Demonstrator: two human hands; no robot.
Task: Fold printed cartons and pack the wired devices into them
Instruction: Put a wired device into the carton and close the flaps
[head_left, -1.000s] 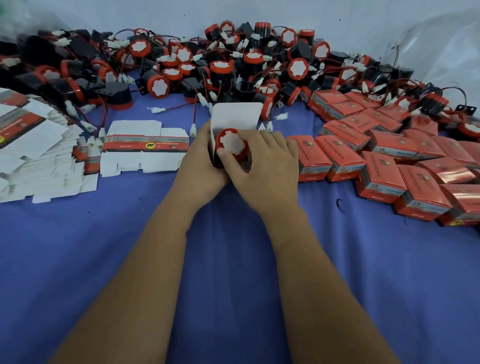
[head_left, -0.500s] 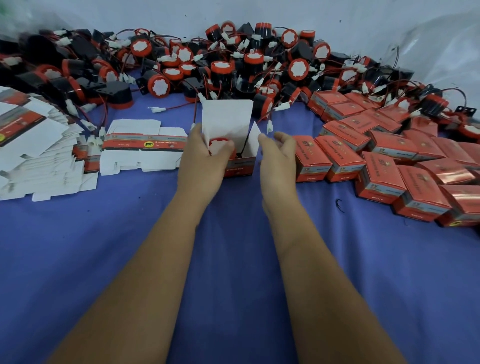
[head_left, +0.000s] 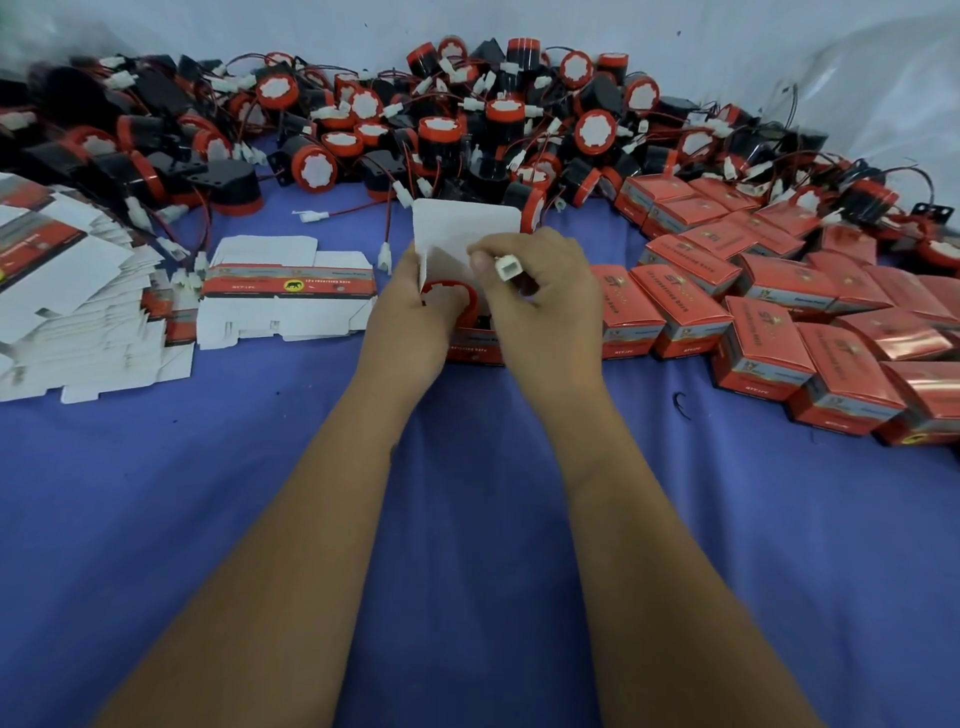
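Blue cloth (head_left: 467, 519) underfoot. Open carton (head_left: 470, 340) centre, device (head_left: 451, 291) seated inside. Left hand (head_left: 415, 317) grips carton; right hand (head_left: 540, 306) pinches white connector (head_left: 505, 269) above carton. Card light, creasable; wire limp: hold plug, tuck beside device.

Blue cloth (head_left: 208, 519) covers the whole work surface, slightly wrinkled. White wall (head_left: 311, 26) runs along the back. Clear plastic sheeting (head_left: 883, 93) hangs at the upper right, crinkled and shiny. Small dark curled scrap (head_left: 679, 404) lies on the cloth, right of centre.
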